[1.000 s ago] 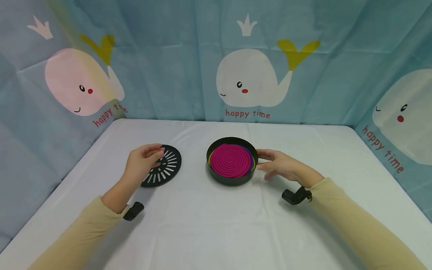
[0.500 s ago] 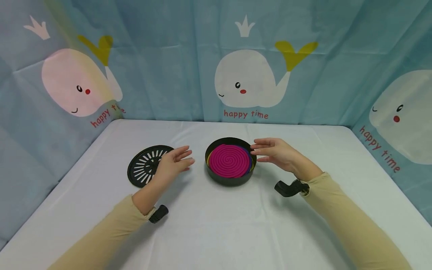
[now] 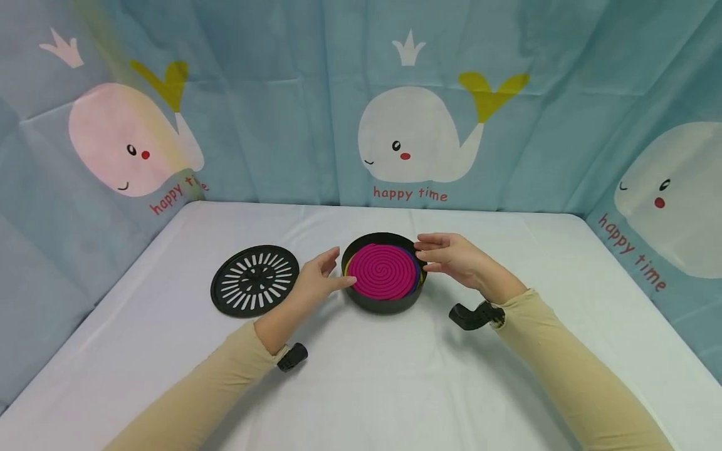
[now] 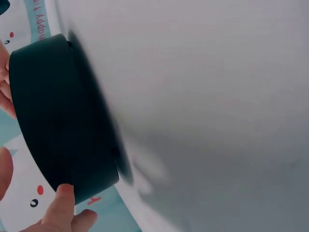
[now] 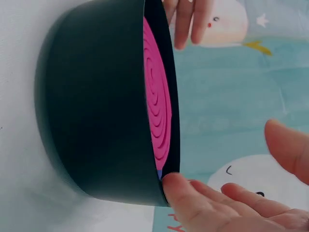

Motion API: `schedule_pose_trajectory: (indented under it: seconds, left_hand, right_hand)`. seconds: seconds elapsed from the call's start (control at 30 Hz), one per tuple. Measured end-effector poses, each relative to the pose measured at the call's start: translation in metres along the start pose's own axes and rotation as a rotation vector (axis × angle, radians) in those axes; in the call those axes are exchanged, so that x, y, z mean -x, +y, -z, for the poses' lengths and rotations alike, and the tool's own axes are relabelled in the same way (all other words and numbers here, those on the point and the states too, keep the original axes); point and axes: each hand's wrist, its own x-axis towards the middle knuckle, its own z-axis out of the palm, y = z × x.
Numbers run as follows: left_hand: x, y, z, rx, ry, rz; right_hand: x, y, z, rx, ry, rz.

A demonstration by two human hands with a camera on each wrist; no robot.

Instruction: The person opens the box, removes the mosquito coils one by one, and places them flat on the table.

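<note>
A round, shallow black tin (image 3: 385,305) stands mid-table with a flat pink spiral coil (image 3: 383,270) inside. Blue and yellow edges show from under the coil. My left hand (image 3: 317,279) is at the tin's left side, thumb over the rim and fingers extended; in the left wrist view a fingertip overlaps the tin's dark wall (image 4: 63,116). On the right side, my right hand (image 3: 455,258) has its fingertips right at the rim, thumb spread away in the right wrist view. Left of the tin lies a black slotted lid (image 3: 257,279), flat on the table.
A white cloth covers the table (image 3: 389,382). Behind and along both sides hangs a blue curtain (image 3: 282,125) printed with whales. Each wrist carries a black camera mount, a left mount (image 3: 293,357) and a right mount (image 3: 472,316), held low over the cloth.
My left hand has moved right, from over the slotted lid to the tin's left side, uncovering the lid. The right hand has shifted slightly left and up at the rim.
</note>
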Motion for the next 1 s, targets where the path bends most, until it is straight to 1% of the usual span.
schedule_pose_trajectory:
  seconds: [0.27, 0.47, 0.63, 0.8, 1.0]
  left_hand:
    - [-0.009, -0.003, -0.006, 0.002, -0.061, 0.047]
    - [-0.012, -0.005, -0.006, -0.041, -0.107, 0.051]
    - [-0.012, -0.004, -0.005, -0.041, -0.15, 0.062]
    - [-0.015, -0.005, -0.004, -0.072, -0.172, 0.067]
    - [-0.018, -0.007, -0.003, -0.087, -0.198, 0.073]
  right_hand:
    - [-0.005, 0.003, -0.002, -0.002, 0.009, -0.018]
    - [-0.006, 0.002, -0.002, 0.016, -0.009, -0.024]
    - [-0.008, 0.001, -0.003, 0.037, -0.01, -0.037]
    - [-0.012, 0.001, -0.004, 0.067, 0.006, -0.046]
    - [-0.017, 0.0, -0.005, 0.059, 0.014, -0.07]
